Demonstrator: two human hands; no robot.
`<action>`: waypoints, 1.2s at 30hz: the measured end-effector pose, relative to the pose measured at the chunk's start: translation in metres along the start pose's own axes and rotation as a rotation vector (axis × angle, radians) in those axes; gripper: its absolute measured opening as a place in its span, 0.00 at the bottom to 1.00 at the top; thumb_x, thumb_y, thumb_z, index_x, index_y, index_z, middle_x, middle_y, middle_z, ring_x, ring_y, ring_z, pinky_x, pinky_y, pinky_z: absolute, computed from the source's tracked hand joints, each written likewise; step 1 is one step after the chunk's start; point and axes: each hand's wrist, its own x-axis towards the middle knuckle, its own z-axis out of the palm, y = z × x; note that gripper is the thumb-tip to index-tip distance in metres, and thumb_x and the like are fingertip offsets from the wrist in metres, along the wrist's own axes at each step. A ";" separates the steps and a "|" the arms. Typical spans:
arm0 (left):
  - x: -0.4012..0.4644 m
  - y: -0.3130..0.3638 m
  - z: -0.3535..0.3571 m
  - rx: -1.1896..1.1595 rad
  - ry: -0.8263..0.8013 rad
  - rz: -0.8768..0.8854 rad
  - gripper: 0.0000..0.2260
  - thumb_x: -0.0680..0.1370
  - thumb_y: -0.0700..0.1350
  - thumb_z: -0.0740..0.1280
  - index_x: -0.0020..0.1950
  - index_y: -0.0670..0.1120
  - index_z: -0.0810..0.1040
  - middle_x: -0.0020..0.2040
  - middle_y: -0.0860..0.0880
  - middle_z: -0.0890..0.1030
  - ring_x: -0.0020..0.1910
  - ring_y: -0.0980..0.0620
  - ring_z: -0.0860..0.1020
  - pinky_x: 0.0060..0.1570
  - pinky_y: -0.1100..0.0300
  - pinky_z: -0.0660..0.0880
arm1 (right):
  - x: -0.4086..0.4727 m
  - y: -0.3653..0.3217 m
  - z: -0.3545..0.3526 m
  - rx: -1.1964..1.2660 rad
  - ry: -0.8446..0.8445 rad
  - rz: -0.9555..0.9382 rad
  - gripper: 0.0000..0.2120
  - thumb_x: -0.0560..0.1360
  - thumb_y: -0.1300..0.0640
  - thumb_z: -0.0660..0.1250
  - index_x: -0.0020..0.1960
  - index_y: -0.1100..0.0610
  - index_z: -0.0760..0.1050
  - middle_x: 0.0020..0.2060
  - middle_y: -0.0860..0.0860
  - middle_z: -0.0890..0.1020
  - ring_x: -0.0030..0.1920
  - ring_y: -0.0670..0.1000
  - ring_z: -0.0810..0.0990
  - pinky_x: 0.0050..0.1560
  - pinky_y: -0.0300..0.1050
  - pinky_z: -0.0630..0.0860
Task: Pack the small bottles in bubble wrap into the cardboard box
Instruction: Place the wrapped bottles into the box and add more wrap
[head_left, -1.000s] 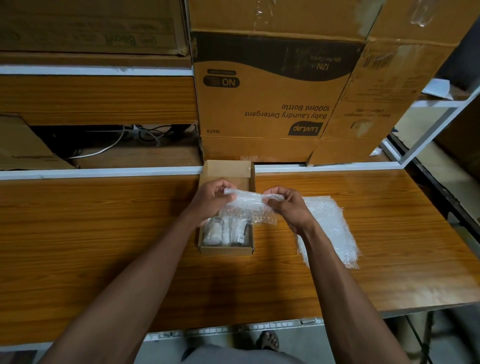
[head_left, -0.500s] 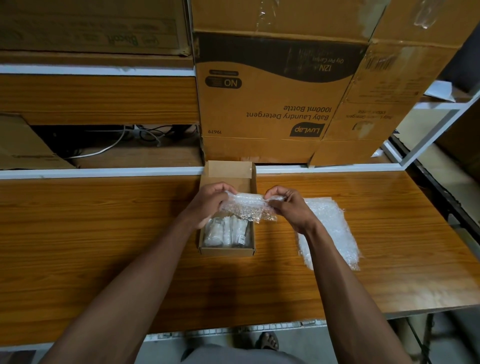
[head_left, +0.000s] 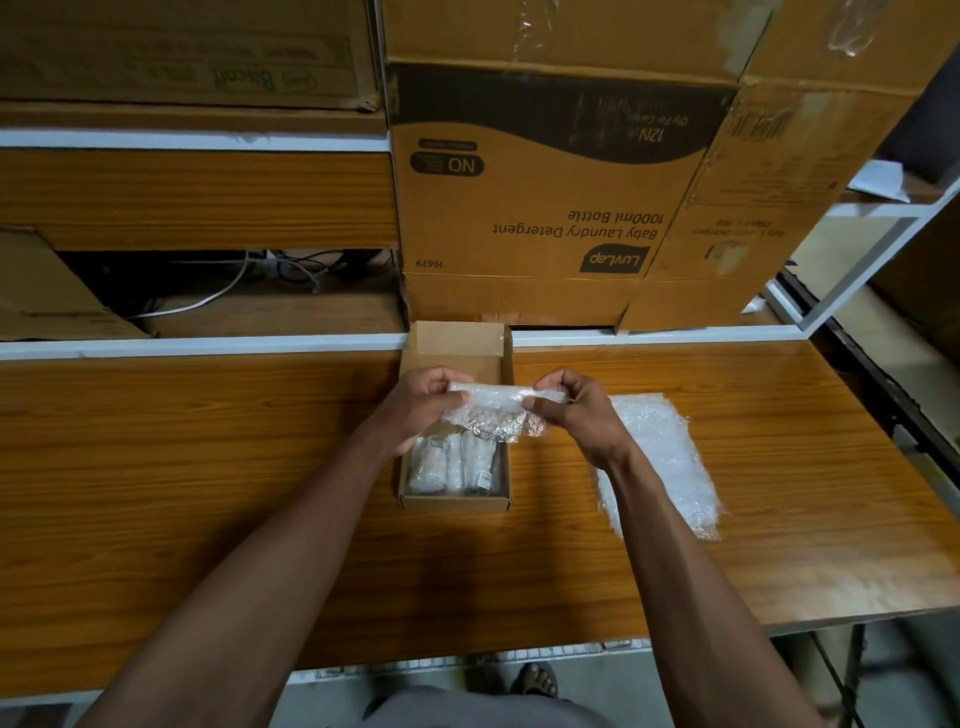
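A small open cardboard box sits on the wooden table, its lid flap standing at the far end. Several small bottles wrapped in bubble wrap lie side by side in its near half. Above the box I hold a folded piece of bubble wrap stretched between both hands. My left hand grips its left end with curled fingers. My right hand pinches its right end. Whether a bottle is inside this piece cannot be made out.
A loose sheet of bubble wrap lies flat on the table to the right of the box. Large cartons are stacked on the shelf right behind the box. The table's right edge borders a white metal frame.
Both hands have drawn the bubble wrap piece a little higher and tighter above the box; the hanging part has been gathered up. The box and the loose sheet have not moved.
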 end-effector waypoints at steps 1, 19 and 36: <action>0.000 0.001 0.000 0.010 -0.003 -0.003 0.13 0.80 0.34 0.72 0.65 0.43 0.82 0.57 0.43 0.85 0.51 0.52 0.85 0.45 0.62 0.81 | 0.000 -0.001 0.001 0.019 0.006 0.007 0.11 0.74 0.66 0.78 0.53 0.62 0.79 0.43 0.54 0.83 0.38 0.52 0.81 0.39 0.47 0.79; 0.007 0.001 -0.003 -0.050 -0.017 -0.057 0.11 0.77 0.27 0.72 0.55 0.39 0.82 0.63 0.36 0.80 0.59 0.40 0.85 0.57 0.51 0.84 | 0.006 0.004 0.003 -0.063 0.004 -0.008 0.05 0.77 0.68 0.74 0.51 0.60 0.86 0.49 0.56 0.88 0.50 0.57 0.85 0.56 0.55 0.82; 0.005 0.001 -0.001 -0.195 0.033 -0.077 0.11 0.78 0.33 0.73 0.60 0.37 0.80 0.61 0.38 0.81 0.62 0.41 0.82 0.56 0.56 0.83 | 0.008 0.006 0.006 -0.043 -0.038 -0.015 0.04 0.75 0.63 0.78 0.43 0.62 0.85 0.47 0.57 0.86 0.54 0.52 0.84 0.55 0.49 0.80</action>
